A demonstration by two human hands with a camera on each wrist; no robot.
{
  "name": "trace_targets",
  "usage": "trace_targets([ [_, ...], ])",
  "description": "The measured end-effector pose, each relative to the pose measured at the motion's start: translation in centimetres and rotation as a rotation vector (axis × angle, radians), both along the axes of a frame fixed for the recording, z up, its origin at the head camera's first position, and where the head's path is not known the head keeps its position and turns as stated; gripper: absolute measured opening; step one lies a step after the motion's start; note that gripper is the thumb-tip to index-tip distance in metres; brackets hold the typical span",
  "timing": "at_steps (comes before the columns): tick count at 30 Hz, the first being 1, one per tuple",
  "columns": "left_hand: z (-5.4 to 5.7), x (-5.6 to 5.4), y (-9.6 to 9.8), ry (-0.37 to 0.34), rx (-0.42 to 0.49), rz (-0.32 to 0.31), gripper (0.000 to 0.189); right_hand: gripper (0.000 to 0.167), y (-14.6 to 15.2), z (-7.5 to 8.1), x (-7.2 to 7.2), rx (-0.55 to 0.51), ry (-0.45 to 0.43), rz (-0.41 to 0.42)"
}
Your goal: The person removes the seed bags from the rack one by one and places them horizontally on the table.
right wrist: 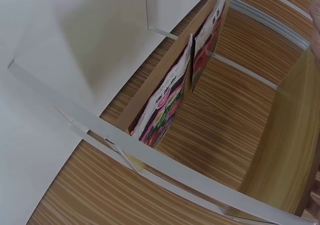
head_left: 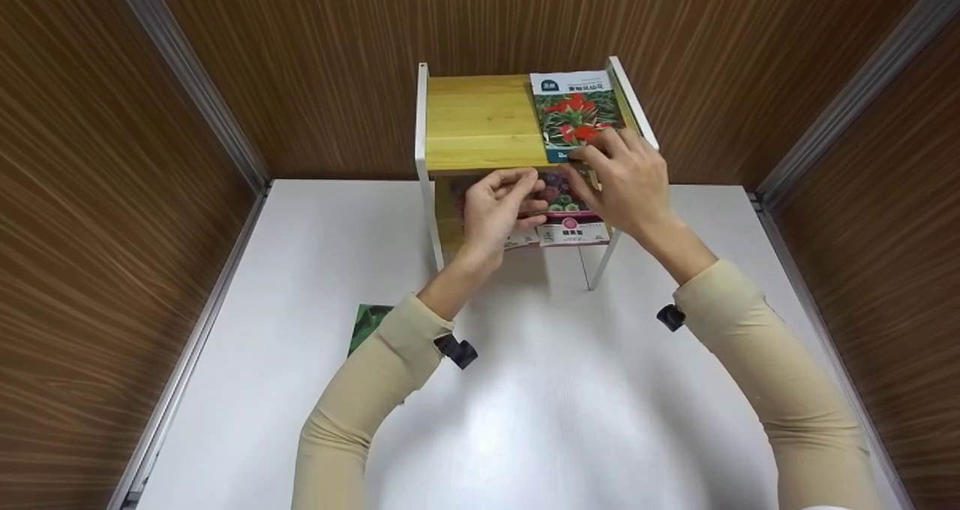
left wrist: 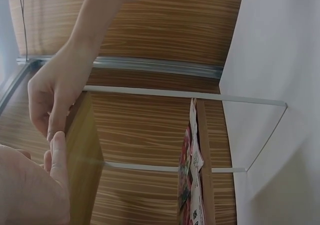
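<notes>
A seed packet with red flowers (head_left: 577,114) lies on the right part of the wooden upper shelf (head_left: 480,120). My right hand (head_left: 634,184) is at its lower right corner. The fingers bend over the packet's bottom edge and the thumb lies just below, pinching that edge. Close by on the left, my left hand (head_left: 491,214) hovers before the shelf front, thumb near the index fingertip, with nothing visible held. In the left wrist view, the left hand (left wrist: 35,185) is near the right hand (left wrist: 62,87). Seed packets with fruit pictures (right wrist: 165,102) stand on the lower shelf, partly behind the hands.
White side frames (head_left: 421,116) bound the two-level rack. A green packet (head_left: 367,326) lies on the white table (head_left: 322,247), partly covered by the left sleeve. Wood-grain panels (head_left: 300,45) enclose the table at the back and sides.
</notes>
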State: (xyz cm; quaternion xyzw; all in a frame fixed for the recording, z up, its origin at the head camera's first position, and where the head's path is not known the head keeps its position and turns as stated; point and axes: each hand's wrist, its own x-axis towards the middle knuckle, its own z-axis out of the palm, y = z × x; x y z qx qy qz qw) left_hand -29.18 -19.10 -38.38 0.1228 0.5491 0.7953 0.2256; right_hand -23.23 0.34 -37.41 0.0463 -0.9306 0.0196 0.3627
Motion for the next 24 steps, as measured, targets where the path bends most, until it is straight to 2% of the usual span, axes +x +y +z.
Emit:
trace_targets([
  [16, -0.09, 0.05, 0.02, 0.002, 0.0, 0.002, 0.024, 0.026, 0.29, -0.27, 0.53, 0.109, 0.11, 0.052],
  [24, -0.13, 0.02, -0.01, -0.007, -0.003, 0.002, 0.022, 0.022, 0.51, -0.7, 0.53, 0.139, 0.211, 0.112],
])
